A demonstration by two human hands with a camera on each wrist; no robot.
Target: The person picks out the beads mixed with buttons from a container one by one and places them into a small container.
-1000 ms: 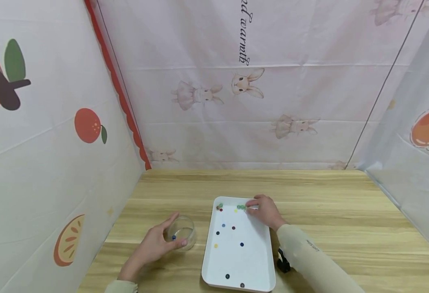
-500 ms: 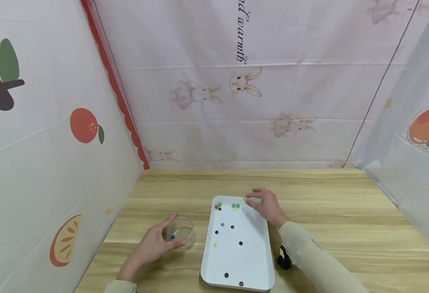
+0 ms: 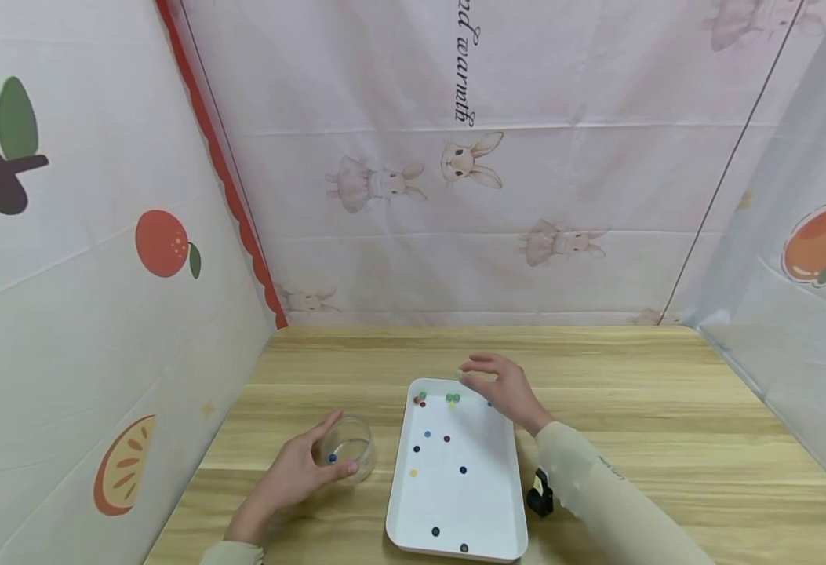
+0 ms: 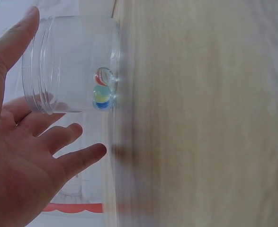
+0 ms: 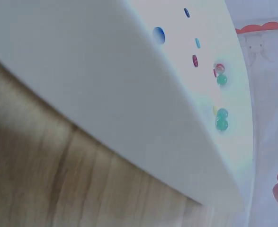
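My left hand [image 3: 300,471] grips a clear plastic jar [image 3: 356,439] by its mouth, thumb and forefinger on opposite sides, while the other fingers extend free in the left wrist view. Inside the jar [image 4: 77,52] lie a few glass marbles, including a red-swirled marble [image 4: 103,76] and a blue-and-yellow marble [image 4: 102,97]. Above the far edge of the white tray [image 3: 483,502], my right hand [image 3: 507,392] pinches a pale marble [image 3: 460,374] at its fingertips. Two green marbles [image 3: 453,398] rest in the tray's far part, and another green marble [image 3: 423,395] lies in its far left corner.
Several small coloured buttons, among them a dark blue button [image 3: 463,470] and a yellow button [image 3: 413,473], are scattered in the tray. A black object [image 3: 540,496] stands right of the tray on the wooden table [image 3: 631,408]. Printed cloth walls enclose the table.
My right hand has lifted a marble from the far right of the tray and shifted up and leftward with it. The left hand and jar stay in place.
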